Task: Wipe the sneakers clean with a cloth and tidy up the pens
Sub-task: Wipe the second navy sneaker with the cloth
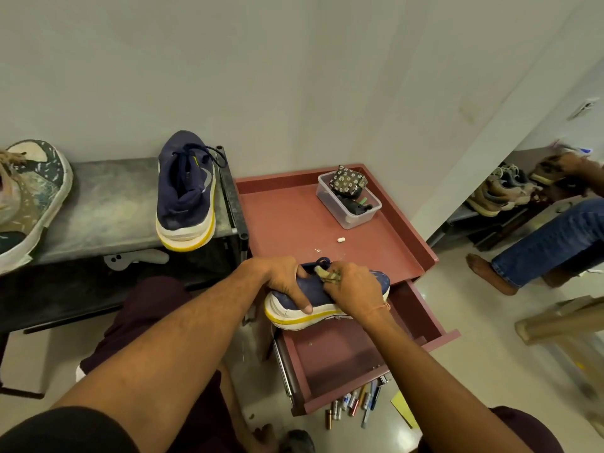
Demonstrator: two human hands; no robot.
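Head view: left hand [281, 280] fingers [302, 302] clamp navy thick-soled sneaker [314, 291]; right hand [356, 289] fingers [334, 291] pinch crumpled cloth [330, 275].

Left hand [287, 282] gripping navy sneaker [313, 300], right hand [354, 289] pressing cloth [328, 275]

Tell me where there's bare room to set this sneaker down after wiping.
Roomiest: the red cabinet top left of the clear box, behind the held sneaker. Also the grey bench between the camouflage sneaker and the other navy sneaker. The open drawer looks bare inside. Crowded: the floor at the drawer's front, strewn with pens and batteries.
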